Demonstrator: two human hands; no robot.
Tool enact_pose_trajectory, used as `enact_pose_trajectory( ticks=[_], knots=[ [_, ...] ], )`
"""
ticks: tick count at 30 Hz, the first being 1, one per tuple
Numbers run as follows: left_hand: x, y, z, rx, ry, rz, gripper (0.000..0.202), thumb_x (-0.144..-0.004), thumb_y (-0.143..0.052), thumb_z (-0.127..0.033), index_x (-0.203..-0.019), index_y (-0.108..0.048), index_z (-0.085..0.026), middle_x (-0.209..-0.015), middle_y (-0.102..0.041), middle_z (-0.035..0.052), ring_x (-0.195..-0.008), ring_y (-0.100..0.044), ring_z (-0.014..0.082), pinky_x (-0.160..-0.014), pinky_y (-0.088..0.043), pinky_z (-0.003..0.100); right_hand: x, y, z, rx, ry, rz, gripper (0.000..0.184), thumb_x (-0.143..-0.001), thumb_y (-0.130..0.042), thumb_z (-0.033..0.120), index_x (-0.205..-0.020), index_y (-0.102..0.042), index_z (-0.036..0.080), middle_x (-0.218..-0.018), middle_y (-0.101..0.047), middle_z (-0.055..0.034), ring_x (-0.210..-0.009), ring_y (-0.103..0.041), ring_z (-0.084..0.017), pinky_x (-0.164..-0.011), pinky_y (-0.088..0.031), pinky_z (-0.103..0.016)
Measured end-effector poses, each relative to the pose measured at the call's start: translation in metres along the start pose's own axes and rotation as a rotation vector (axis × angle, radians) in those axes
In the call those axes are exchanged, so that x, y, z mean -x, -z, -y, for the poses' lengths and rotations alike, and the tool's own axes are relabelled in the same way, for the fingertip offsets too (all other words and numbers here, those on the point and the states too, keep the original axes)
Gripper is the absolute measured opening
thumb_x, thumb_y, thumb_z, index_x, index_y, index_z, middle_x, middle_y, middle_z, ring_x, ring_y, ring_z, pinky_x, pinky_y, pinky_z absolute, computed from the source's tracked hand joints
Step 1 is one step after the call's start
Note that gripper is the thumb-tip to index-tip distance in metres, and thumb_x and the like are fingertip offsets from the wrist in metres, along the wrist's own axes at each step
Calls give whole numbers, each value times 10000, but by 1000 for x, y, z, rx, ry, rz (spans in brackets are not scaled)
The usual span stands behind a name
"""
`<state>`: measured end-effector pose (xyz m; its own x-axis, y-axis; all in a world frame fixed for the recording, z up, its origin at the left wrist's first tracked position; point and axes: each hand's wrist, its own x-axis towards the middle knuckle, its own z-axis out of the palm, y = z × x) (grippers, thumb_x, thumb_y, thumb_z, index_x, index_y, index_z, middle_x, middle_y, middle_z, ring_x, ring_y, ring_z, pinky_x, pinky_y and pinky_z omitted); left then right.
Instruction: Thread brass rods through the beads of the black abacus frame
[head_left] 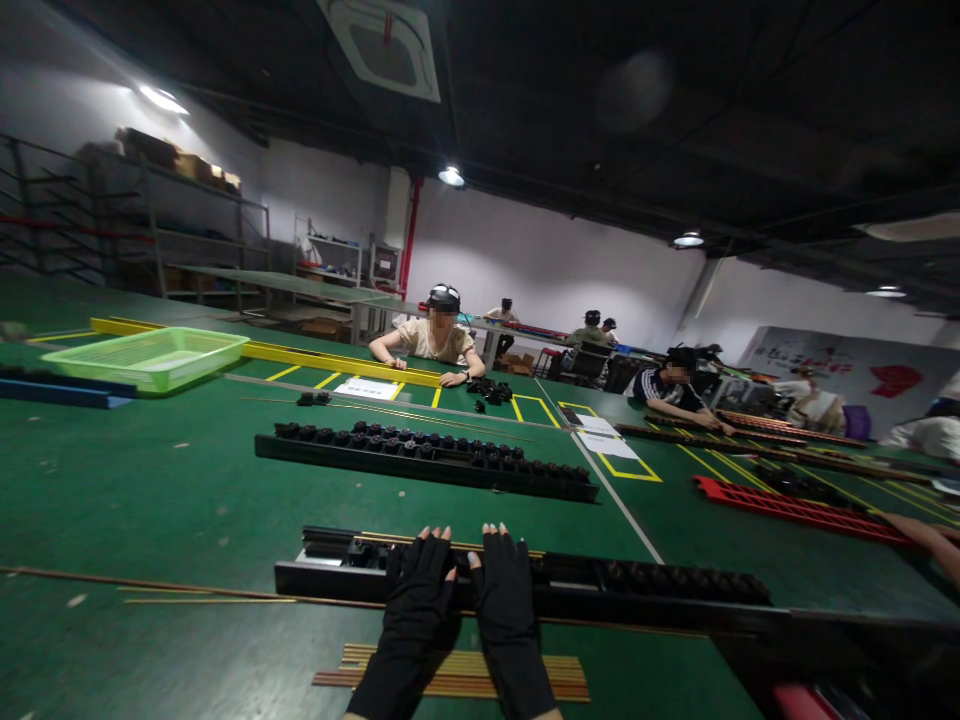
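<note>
Green surface (187,500) with yellow guide lines extends across the workroom; a pale wall (525,250) and loaded shelving (199,245) stand behind it. Across the surface, a co-worker (439,342) leans in beside a long yellow profile (330,362).

Work position: the near black channel (330,582) lies lengthwise in front of the person. Rows of black pieces (675,578) sit inside it, chiefly towards its right end, with a few more near the left. A thin gold rod (382,539) runs along its far side, partly covered by the fingers.

Hand state: the left hand (426,570) and right hand (504,575), both in black fingerless gloves, rest palm down over the middle of the channel. They lie side by side, fingers extended forward, thumbs turned towards each other. Whether either hand grips a piece or the rod cannot be told; the gloves hide the contact.

Step in hand: judged from this pose, fitting or aligning the rod and the black pieces within the channel.

Next move: it appears to call for even pressure from both hands and a steady channel, keeping the rod straight. Uneven pressure could tilt a piece.

Adjacent stock: loose brass-coloured rods (564,670) lie beneath the forearms. A second loaded channel (420,476) lies farther out.
</note>
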<state>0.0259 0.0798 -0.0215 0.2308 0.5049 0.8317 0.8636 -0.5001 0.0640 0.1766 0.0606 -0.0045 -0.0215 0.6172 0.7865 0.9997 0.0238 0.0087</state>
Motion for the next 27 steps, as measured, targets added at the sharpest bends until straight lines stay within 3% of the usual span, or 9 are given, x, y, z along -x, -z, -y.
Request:
enact_pose_trajectory(
  ticks=[10, 15, 20, 25, 27],
  knots=[
    [2, -6, 1, 34, 24, 7, 457, -922, -461, -270, -1368, -529, -199, -1357, -600, 82, -1292, -493, 262, -1179, -87, 442, 6, -12, 1, -31, -38, -63, 388, -984, -367, 250, -1179, -669, 104, -1203, -694, -136, -1167, -613, -295, -1060, -355, -517],
    [1, 0, 3, 85, 37, 64, 483, -938, -457, -311, -1412, -478, -226, -1380, -581, 83, -1318, -476, 266, -1184, -83, 470, 8, -13, -3, -104, -75, -17, 403, -984, -348, 249, -1190, -669, 117, -1200, -695, -135, -1167, -613, -275, -1053, -370, -502],
    [3, 6, 4, 148, 38, 157, 548, -940, -421, -293, -1479, -368, -209, -1472, -483, 95, -1392, -386, 270, -1173, -183, 496, 8, -12, -4, -144, -122, 18, 442, -992, -302, 271, -1199, -667, 132, -1223, -685, -128, -1180, -598, -251, -1069, -369, -483],
    [-12, 19, -6, 278, 141, 201, 479, -921, -469, -306, -1392, -504, -219, -1396, -561, 104, -1333, -458, 320, -1131, -272, 562, 9, -15, -7, -145, -137, 42, 463, -992, -281, 283, -1189, -678, 148, -1212, -690, -118, -1170, -596, -241, -1086, -366, -479],
    [-24, 29, -12, 346, 176, 179, 436, -923, -485, -312, -1347, -551, -237, -1363, -589, 98, -1307, -483, 313, -1095, -355, 530, 10, -19, -10, -161, -122, 34, 458, -988, -295, 300, -1181, -684, 158, -1201, -694, -118, -1152, -604, -244, -1076, -378, -479]
  ],
)
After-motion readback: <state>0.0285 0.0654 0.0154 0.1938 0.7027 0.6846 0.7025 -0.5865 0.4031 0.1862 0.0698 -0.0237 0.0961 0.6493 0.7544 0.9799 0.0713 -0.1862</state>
